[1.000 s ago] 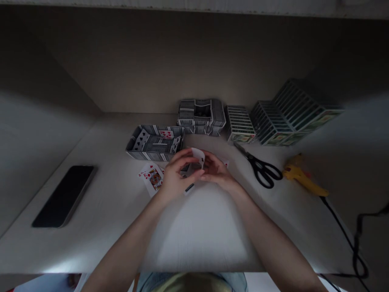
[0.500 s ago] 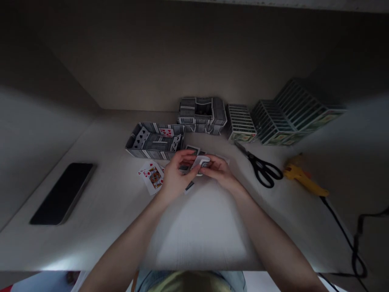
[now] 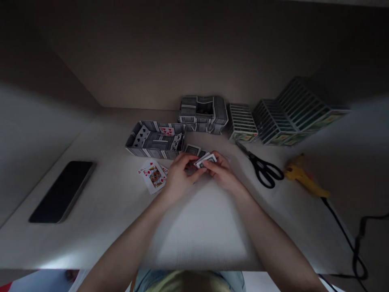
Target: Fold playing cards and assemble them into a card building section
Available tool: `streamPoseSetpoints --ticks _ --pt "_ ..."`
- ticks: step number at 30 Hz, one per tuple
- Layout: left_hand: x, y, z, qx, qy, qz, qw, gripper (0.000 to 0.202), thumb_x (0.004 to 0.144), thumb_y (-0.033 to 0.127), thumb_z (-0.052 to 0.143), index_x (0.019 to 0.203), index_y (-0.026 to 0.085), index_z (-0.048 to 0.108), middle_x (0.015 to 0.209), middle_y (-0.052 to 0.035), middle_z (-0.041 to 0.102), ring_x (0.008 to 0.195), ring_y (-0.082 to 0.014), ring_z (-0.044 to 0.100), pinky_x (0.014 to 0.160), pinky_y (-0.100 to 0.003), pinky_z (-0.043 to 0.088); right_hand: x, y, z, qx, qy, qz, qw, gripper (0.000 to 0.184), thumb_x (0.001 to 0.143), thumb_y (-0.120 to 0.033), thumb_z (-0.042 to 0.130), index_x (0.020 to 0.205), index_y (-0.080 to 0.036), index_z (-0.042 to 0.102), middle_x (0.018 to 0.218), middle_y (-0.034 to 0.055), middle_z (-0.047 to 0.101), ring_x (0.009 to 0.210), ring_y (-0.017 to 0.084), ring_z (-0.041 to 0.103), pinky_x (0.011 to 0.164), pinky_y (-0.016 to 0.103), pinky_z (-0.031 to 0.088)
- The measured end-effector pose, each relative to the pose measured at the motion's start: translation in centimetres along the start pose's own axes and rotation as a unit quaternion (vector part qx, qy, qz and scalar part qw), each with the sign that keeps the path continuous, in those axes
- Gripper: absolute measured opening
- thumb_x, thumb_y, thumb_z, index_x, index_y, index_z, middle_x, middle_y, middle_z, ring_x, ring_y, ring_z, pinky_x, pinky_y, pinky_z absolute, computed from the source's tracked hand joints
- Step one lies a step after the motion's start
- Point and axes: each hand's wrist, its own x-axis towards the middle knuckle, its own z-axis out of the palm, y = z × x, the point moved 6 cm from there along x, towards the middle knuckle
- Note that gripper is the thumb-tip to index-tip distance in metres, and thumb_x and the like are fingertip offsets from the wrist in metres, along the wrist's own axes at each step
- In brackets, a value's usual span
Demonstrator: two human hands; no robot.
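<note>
Both my hands meet at the middle of the white desk (image 3: 197, 227). My left hand (image 3: 180, 178) and my right hand (image 3: 223, 172) pinch a folded playing card (image 3: 206, 159) between their fingertips, its patterned back up. Just behind the hands another card (image 3: 192, 150) lies back up. A few face-up red cards (image 3: 153, 176) lie left of my left hand. Behind them stands an open tray built of cards (image 3: 154, 140), and further back a second card box (image 3: 203, 111).
A black phone (image 3: 62, 190) lies at the left. Rows of boxed card decks (image 3: 273, 117) line the back right. Black scissors (image 3: 263, 168) and a yellow glue gun (image 3: 304, 180) with a black cable (image 3: 349, 239) lie at the right.
The card was raised and curled between my fingers; now it is pressed lower and flatter, folded. Both hands have shifted slightly away from me.
</note>
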Motion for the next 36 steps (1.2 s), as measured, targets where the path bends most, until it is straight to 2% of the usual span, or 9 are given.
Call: streamPoseSetpoints --ticks 5,11,14,17,20,22,27,32,36 --pt "-0.1 0.4 -0.1 0.004 0.022 0.033 0.999 0.016 0.073 0.022 0.060 0.087 0.018 0.058 0.092 -0.0039 0.054 0.078 -0.0119 0.055 0.068 -0.025 0.048 -0.1 0.4 0.7 0.069 -0.033 0.023 0.997 0.025 0.064 -0.028 0.070 0.070 -0.020 0.047 0.073 -0.0043 0.060 0.069 0.009 0.058 0.067 0.023 0.048" --pt "-0.8 0.2 0.8 -0.026 0.016 -0.035 0.999 0.033 0.074 0.025 0.058 0.105 0.019 0.049 0.095 -0.0054 0.057 0.078 -0.0129 0.057 0.065 -0.024 0.048 -0.7 1.1 1.6 0.129 -0.036 0.069 0.989 0.020 0.075 -0.040 0.058 0.080 -0.022 0.052 0.074 -0.0022 0.061 0.066 0.011 0.058 0.063 0.026 0.049" --pt "-0.9 0.4 0.8 -0.025 0.014 -0.025 0.999 0.033 0.075 0.027 0.057 0.107 0.019 0.049 0.100 -0.0066 0.057 0.085 -0.0149 0.057 0.069 -0.025 0.048 -1.0 1.1 2.2 0.132 -0.059 0.088 0.986 0.023 0.079 -0.044 0.051 0.086 -0.022 0.053 0.079 0.0003 0.062 0.070 0.014 0.060 0.063 0.028 0.049" --pt "-0.7 0.6 0.4 0.008 0.028 0.004 1.000 0.032 0.079 0.027 0.052 0.110 0.020 0.049 0.104 -0.0073 0.055 0.092 -0.0162 0.055 0.077 -0.029 0.045 -0.8 0.8 2.3 0.109 -0.082 0.068 0.988 0.020 0.078 -0.042 0.053 0.086 -0.023 0.052 0.085 0.0007 0.062 0.075 0.015 0.060 0.064 0.030 0.050" --pt "-0.6 0.2 -0.2 0.011 0.056 0.011 0.998 0.042 0.081 0.027 0.049 0.122 0.020 0.039 0.115 -0.0101 0.051 0.100 -0.0182 0.051 0.084 -0.032 0.042 -0.4 0.3 1.4 0.053 -0.056 0.015 0.997 0.019 0.073 -0.037 0.060 0.085 -0.023 0.054 0.083 0.0001 0.062 0.072 0.015 0.060 0.064 0.030 0.050" --pt "-0.4 -0.1 -0.2 -0.012 0.052 0.011 0.999 0.045 0.082 0.028 0.048 0.124 0.020 0.035 0.117 -0.0112 0.049 0.103 -0.0190 0.051 0.086 -0.033 0.042 -0.2 0.0 1.0 0.018 -0.040 -0.011 0.999 0.026 0.070 -0.035 0.063 0.092 -0.024 0.055 0.084 0.0003 0.062 0.070 0.014 0.060 0.063 0.030 0.050" --pt "-0.1 -0.2 -0.7 -0.016 0.025 0.011 1.000 0.037 0.083 0.030 0.047 0.118 0.020 0.042 0.111 -0.0094 0.053 0.097 -0.0187 0.053 0.082 -0.033 0.043 -0.4 -0.3 1.1 -0.011 -0.039 -0.027 0.999 0.044 0.070 -0.034 0.063 0.112 -0.030 0.050 0.098 0.0005 0.060 0.071 0.013 0.059 0.062 0.029 0.050" --pt "0.1 0.4 -1.0 0.027 0.020 0.018 0.999 0.034 0.082 0.029 0.047 0.115 0.020 0.048 0.102 -0.0081 0.055 0.094 -0.0176 0.052 0.079 -0.031 0.044 -0.2 -0.2 0.4 -0.037 -0.006 -0.030 0.999 0.029 0.064 -0.030 0.068 0.092 -0.024 0.060 0.087 0.0000 0.060 0.071 0.012 0.057 0.056 0.024 0.049" --pt "0.0 -0.2 -0.7 -0.071 0.052 -0.038 0.995 0.043 0.078 0.030 0.054 0.118 0.020 0.045 0.104 -0.0077 0.056 0.087 -0.0151 0.056 0.073 -0.027 0.046 -0.1 0.3 0.5 -0.029 -0.024 0.005 0.999 0.026 0.061 -0.028 0.071 0.081 -0.021 0.056 0.076 -0.0015 0.060 0.066 0.012 0.058 0.055 0.025 0.051"
